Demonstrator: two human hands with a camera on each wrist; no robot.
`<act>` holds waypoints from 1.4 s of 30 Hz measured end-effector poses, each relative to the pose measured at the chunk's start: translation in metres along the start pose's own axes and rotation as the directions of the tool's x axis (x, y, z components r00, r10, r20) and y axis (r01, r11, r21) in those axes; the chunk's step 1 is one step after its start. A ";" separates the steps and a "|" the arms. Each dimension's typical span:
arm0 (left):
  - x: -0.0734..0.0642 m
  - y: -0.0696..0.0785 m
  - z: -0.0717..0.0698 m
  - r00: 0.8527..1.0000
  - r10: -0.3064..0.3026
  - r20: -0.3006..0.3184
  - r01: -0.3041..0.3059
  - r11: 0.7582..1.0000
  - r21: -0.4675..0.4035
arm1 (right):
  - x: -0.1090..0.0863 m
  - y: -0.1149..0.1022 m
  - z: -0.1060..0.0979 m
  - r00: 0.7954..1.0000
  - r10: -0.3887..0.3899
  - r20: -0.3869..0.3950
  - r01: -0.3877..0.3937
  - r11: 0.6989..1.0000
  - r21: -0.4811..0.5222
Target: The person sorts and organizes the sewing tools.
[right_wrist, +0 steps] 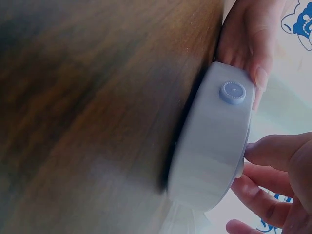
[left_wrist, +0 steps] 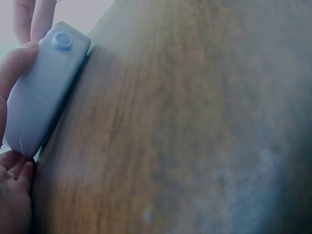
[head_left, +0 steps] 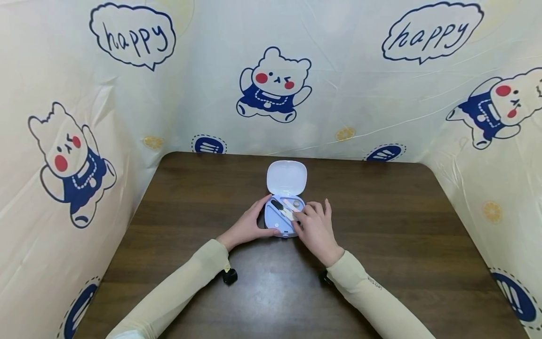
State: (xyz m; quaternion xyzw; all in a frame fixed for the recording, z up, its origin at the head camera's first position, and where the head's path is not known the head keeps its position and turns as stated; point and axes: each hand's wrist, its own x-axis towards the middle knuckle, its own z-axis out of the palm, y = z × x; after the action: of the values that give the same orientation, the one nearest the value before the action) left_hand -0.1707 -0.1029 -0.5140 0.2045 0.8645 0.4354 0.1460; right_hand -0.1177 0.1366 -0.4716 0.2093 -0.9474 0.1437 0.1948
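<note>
A small light-blue plastic case [head_left: 274, 223] lies on the table with its pale lid [head_left: 286, 178] raised at the back. My left hand [head_left: 249, 227] grips its left side, thumb at the front rim and fingers toward the back. Inside lie a slim tool with a black end [head_left: 277, 205] and a whitish end [head_left: 289, 215], a pale pinkish stick [head_left: 290, 205] and a small round piece [head_left: 296, 203]. My right hand [head_left: 315, 230] bends over the case's right side, thumb and fingertips pinching the tool's whitish end. Both wrist views show the round front button [right_wrist: 233, 92].
The brown wooden table [head_left: 381, 212] carries the case near its far edge. A white printed curtain [head_left: 338, 94] with cartoon bears hangs behind the table and along both sides. Dark wrist cameras [head_left: 230, 277] sit under the sleeves.
</note>
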 end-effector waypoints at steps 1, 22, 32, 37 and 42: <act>0.000 0.000 0.000 1.000 0.001 -0.001 -0.001 1.000 0.000 | 0.000 0.000 0.000 1.000 -0.002 0.000 0.002 1.000 -0.003; 0.001 -0.002 0.000 1.000 -0.001 -0.001 0.001 1.000 -0.007 | -0.002 0.002 -0.004 0.998 0.025 0.049 -0.027 0.999 0.037; 0.000 -0.002 0.001 1.000 0.013 -0.010 -0.013 1.000 -0.005 | -0.002 0.005 -0.006 1.000 0.017 0.025 -0.018 0.998 0.053; -0.001 -0.002 0.002 0.999 0.037 -0.020 -0.037 0.999 -0.003 | 0.002 0.013 -0.009 1.000 0.015 -0.024 -0.014 0.998 0.067; 0.001 -0.002 0.001 0.999 0.039 -0.021 -0.040 0.999 -0.011 | 0.012 0.022 -0.017 0.999 0.018 -0.041 -0.015 0.996 0.094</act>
State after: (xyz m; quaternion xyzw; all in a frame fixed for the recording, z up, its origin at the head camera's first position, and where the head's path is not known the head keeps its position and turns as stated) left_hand -0.1713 -0.1028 -0.5170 0.2161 0.8592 0.4453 0.1294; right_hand -0.1323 0.1577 -0.4558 0.2073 -0.9371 0.1938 0.2034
